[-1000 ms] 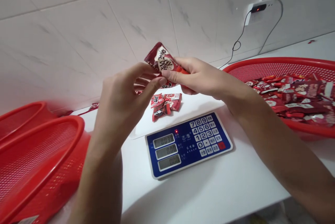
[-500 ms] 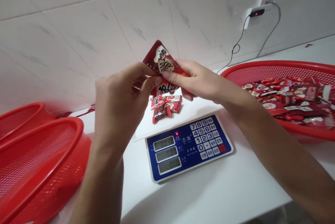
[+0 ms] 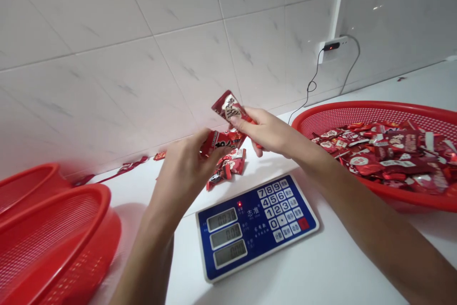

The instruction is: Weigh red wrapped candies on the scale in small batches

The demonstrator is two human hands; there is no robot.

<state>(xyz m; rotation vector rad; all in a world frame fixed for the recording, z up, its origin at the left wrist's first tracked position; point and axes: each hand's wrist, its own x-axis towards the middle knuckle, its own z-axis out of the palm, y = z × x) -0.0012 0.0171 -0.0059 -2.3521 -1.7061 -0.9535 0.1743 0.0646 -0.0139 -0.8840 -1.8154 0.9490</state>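
Observation:
Over the white pan (image 3: 266, 167) of a digital scale (image 3: 257, 263), my left hand (image 3: 183, 160) pinches a bright red candy packet (image 3: 222, 140) with dark lettering. My right hand (image 3: 267, 129), a little higher and further right, grips a dark red candy packet (image 3: 226, 104) with its thumb pressed across the front. More bright red wrapping shows below that thumb, partly hidden by the fingers. Beneath my hands, several small red packets (image 3: 228, 172) lie in a loose pile on the pan. The scale's blue front carries three displays and a keypad, with a red light lit.
On the right stands a red mesh basket (image 3: 357, 105) heaped with red candy packets. Two red baskets (image 3: 103, 200) are at the left. Red wrappers (image 3: 132, 166) lie along the tiled wall. A thin black cable (image 3: 312, 87) hangs from the wall socket (image 3: 323, 55).
My hands have moved apart, the left one carrying its bright red packet down and left from the dark red packet in my right. The view has tilted up, so everything sits lower.

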